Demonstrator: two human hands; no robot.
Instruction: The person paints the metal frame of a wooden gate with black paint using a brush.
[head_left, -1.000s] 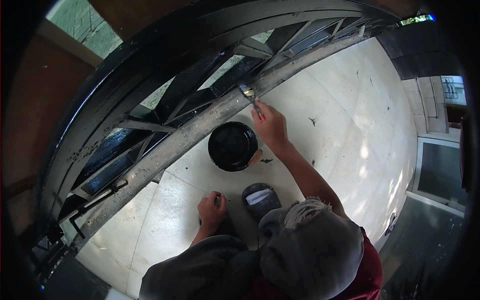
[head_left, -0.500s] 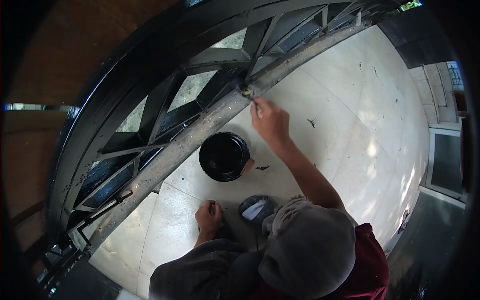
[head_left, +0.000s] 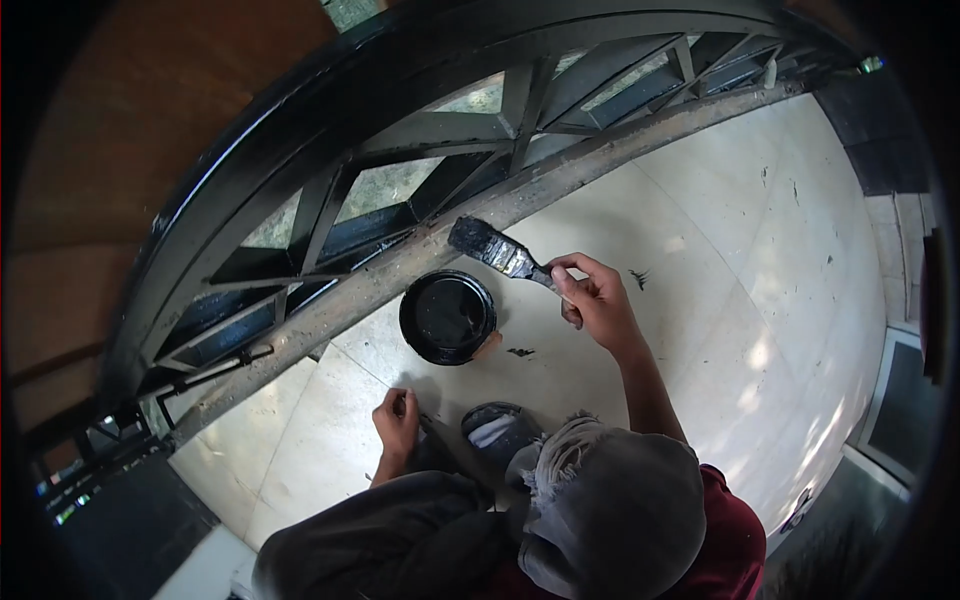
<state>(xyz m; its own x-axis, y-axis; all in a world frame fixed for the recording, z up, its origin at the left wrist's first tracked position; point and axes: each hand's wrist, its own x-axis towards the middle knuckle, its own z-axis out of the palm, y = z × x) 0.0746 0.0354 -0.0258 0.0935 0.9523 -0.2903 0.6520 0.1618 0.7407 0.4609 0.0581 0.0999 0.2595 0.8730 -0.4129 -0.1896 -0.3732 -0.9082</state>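
My right hand (head_left: 596, 303) grips the handle of a paintbrush (head_left: 505, 255). Its bristles are black and wet-looking, and the metal band is smeared with black. The brush tip overlaps the bare lower rail (head_left: 560, 180) of a metal railing, above and right of a round black paint container (head_left: 448, 318). Dark paint shows inside the container. Near my bent knee, my left hand (head_left: 397, 420) is closed with curled fingers; I cannot tell whether anything is inside them.
Black-painted railing bars (head_left: 400, 135) curve across the upper left, with open gaps between them. Pale floor tiles (head_left: 690, 290) carry dark paint spots and several small dark scraps. A brown patch (head_left: 488, 346) lies beside the container. My shoe (head_left: 495, 428) is just below.
My right hand has drawn the paintbrush back from the railing, down and to the right, and the whole brush now shows. My left hand stays closed near the knee. The view has shifted slightly.
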